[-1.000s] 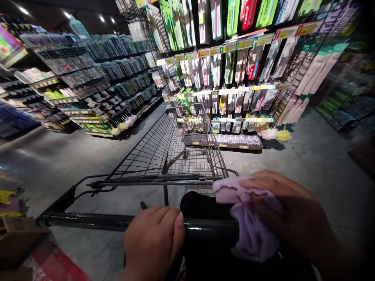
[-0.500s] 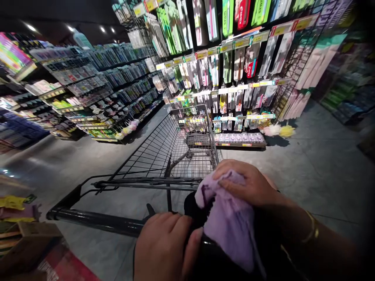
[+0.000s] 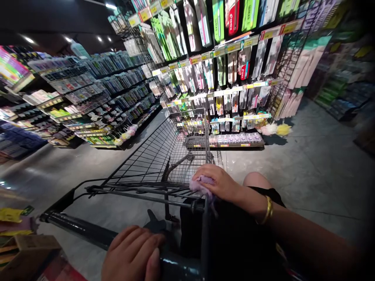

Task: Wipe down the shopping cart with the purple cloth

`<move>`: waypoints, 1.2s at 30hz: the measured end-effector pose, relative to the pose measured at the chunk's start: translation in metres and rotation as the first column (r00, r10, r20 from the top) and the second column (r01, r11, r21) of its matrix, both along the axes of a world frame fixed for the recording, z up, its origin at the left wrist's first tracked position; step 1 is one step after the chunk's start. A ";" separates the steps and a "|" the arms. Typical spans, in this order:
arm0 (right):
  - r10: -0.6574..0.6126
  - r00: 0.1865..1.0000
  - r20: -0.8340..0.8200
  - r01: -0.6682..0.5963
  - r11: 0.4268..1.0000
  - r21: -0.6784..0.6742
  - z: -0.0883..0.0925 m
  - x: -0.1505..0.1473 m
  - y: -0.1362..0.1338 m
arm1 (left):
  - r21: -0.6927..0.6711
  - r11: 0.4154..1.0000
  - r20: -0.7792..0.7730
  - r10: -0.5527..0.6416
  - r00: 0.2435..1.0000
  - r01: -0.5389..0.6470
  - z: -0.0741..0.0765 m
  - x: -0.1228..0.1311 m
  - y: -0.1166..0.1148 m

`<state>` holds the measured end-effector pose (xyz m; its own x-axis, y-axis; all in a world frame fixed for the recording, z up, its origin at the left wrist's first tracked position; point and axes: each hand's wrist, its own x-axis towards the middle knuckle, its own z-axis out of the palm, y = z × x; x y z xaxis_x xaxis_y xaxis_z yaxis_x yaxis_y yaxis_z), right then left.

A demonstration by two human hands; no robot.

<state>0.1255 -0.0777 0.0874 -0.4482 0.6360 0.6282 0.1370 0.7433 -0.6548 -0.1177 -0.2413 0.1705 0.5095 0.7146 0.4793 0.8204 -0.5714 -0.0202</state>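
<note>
My right hand [image 3: 219, 183] has its fingers closed around the purple cloth [image 3: 197, 186], in a small bunch, with the knuckles upward. The cloth lies on the near right corner of the wire basket [image 3: 143, 158] and seems to touch the rim there; whether a fold goes under the wire, I cannot tell, because my fingers cover it. For rubbing this corner well, I think a thick pad of cloth should stay between my fingertips and the metal, and the loose end, which hangs down below my palm, is better gathered, so that it does not catch on a wire. I would press lightly and follow the line of the rim, not across it.

My left hand [image 3: 130, 251] is curled over the handle bar [image 3: 79, 230], nearer to me and further left. A firm hold here should be useful, since the cart may roll under a sideways push. The bracelet [image 3: 268, 210] on my right wrist must not scrape the metal. At the far side, the display rack [image 3: 234, 91] stands close beyond the basket, so short strokes seem wiser.
</note>
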 end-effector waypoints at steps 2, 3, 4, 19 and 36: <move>0.029 1.000 -0.001 -0.029 1.000 -0.010 -0.011 -0.007 0.007 | 0.040 0.999 0.030 -0.010 0.999 0.009 -0.005 -0.003 0.001; 0.042 0.999 0.010 -0.042 0.999 0.011 -0.014 -0.010 0.012 | 0.048 0.999 0.053 0.001 0.999 -0.003 -0.008 -0.003 0.000; 0.052 0.998 0.038 -0.054 0.998 0.044 -0.017 -0.012 0.019 | 0.044 0.999 0.077 0.023 0.997 -0.027 -0.011 -0.004 0.000; -0.061 0.766 0.640 0.027 0.998 0.062 0.010 -0.026 0.104 | -0.018 0.978 0.174 0.206 0.963 -0.206 -0.010 -0.043 -0.006; -0.225 0.719 0.657 0.139 0.973 0.182 0.003 -0.043 0.040 | -0.118 0.935 0.213 0.352 0.912 -0.333 -0.012 -0.114 -0.025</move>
